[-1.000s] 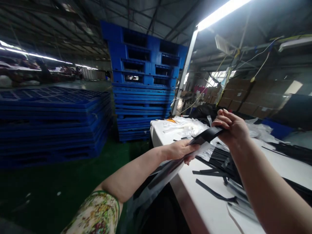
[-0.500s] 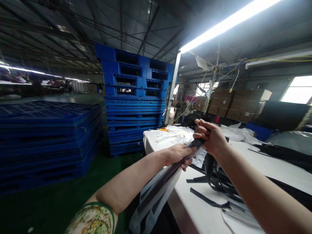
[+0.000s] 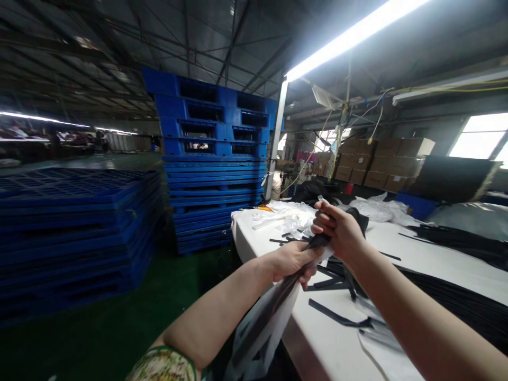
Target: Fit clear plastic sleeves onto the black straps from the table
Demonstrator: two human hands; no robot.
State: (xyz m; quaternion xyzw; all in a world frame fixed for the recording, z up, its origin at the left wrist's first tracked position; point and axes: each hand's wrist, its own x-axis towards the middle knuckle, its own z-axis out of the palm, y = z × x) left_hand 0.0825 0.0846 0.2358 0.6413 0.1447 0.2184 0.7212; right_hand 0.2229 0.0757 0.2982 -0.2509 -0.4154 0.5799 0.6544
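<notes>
Our left hand (image 3: pixel 291 260) closes its fingers round the mouth of a clear plastic bag (image 3: pixel 270 323), which hangs beside the table (image 3: pixel 329 349) edge. A black strip (image 3: pixel 317 242) runs down inside the bag. Just above, our right hand (image 3: pixel 341 230) has its fingers clamped on the strip's upper end. Loose strips (image 3: pixel 337 319) lie on the table nearby.

right hand (image 3: pixel 341 233) is sliding down toward the left hand (image 3: pixel 291 260) from its 2 o'clock, almost touching now, so the black strap (image 3: pixel 317 242) stretch between them is getting way shorter
</notes>
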